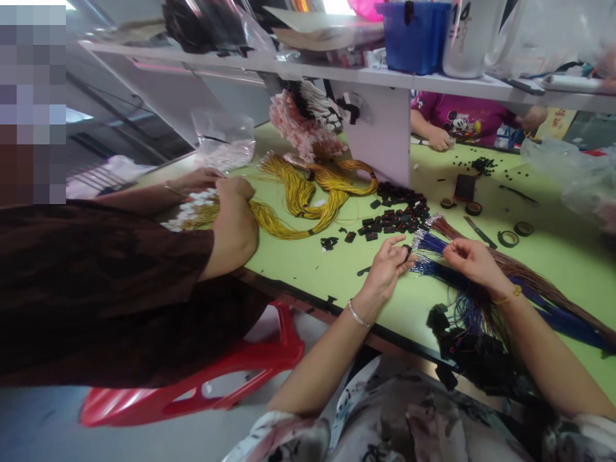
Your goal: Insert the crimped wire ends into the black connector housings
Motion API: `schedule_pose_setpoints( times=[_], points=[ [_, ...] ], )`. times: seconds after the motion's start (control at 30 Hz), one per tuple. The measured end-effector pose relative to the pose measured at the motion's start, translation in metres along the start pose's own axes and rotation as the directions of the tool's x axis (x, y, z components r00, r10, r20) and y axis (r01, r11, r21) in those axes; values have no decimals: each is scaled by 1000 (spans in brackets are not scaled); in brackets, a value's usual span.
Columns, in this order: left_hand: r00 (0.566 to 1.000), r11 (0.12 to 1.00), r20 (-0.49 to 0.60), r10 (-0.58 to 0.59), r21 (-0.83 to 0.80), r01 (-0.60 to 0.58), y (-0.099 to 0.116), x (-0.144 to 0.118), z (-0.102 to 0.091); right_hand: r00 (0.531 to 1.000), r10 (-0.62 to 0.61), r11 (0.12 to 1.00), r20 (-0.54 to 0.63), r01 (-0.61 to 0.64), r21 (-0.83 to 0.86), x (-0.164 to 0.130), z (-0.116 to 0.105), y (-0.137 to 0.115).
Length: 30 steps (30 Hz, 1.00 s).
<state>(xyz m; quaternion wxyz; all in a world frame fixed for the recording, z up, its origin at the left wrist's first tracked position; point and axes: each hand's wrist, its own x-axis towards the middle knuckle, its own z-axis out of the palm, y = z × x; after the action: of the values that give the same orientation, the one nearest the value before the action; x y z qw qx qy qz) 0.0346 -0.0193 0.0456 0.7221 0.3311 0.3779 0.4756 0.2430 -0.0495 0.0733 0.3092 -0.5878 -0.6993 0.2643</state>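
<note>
Pinching: left hand (pixel 387 266) nips a small black connector (pixel 408 251) between thumb and fingertips, centre of frame.
Right hand: right hand (pixel 469 256) closes its fingers on one blue wire (pixel 433 264), just right of the connector.
Wires: blue wires (pixel 430 244) and brown wires (pixel 529 276) fan from the hands toward the lower right; their silver tips point at the connector.
Connectors: loose black pile (pixel 397 215) just above the hands.
Writing: white jug (pixel 469 35) on the shelf, upper right, bears dark marks like "14", not sure; a cartoon mouse print shows on a purple shirt (pixel 464 119) behind the table.
Table: green top (pixel 312 263); its near edge runs diagonally from middle left to lower right, just under both wrists.
Open room: bare green between the yellow wires (pixel 308 192) and the left hand; more at far right.
Neighbour: a person's hands (pixel 231 192) at left rest on the yellow wires.
Below: red stool (pixel 192 391) under the table edge, lower left.
Tape rolls: rings (pixel 507 239) right of the pile.
</note>
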Motion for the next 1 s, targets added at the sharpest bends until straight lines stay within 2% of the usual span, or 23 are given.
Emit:
schedule_pose_setpoints(
  times=[0.1, 0.17, 0.33, 0.43, 0.53, 0.73, 0.9, 1.0],
  points=[
    [996, 994, 45, -79, -70, 82, -7, -1, 4, 1000, -5, 995, 8, 6, -98, -1, 2, -1],
    [996, 989, 40, -79, -121, 83, -11, 0, 5, 999, -1, 993, 38, 6, -117, -2, 1, -3],
    [997, 971, 29, -68, -229, 73, -15, 1, 7, 994, 2, 972, 107, -27, 232, -4, -2, -12],
    [996, 962, 57, -67, -262, 80, -14, -1, 9, 993, 13, 958, 116, -45, 283, -4, 5, -16],
    [992, 955, 89, -89, -275, 111, -15, -3, 9, 996, 37, 952, 76, -58, 300, -4, 15, -18],
    [980, 940, 154, -128, -295, 169, -22, -5, 6, 998, 63, 954, 14, -64, 292, -7, 32, -17],
    [969, 935, 194, -151, -290, 203, -25, -6, 3, 997, 36, 979, -68, -21, 203, -9, 40, -14],
    [968, 935, 195, -157, -285, 209, -27, -6, 2, 998, 28, 985, -61, -18, 169, -9, 41, -13]
  ],
)
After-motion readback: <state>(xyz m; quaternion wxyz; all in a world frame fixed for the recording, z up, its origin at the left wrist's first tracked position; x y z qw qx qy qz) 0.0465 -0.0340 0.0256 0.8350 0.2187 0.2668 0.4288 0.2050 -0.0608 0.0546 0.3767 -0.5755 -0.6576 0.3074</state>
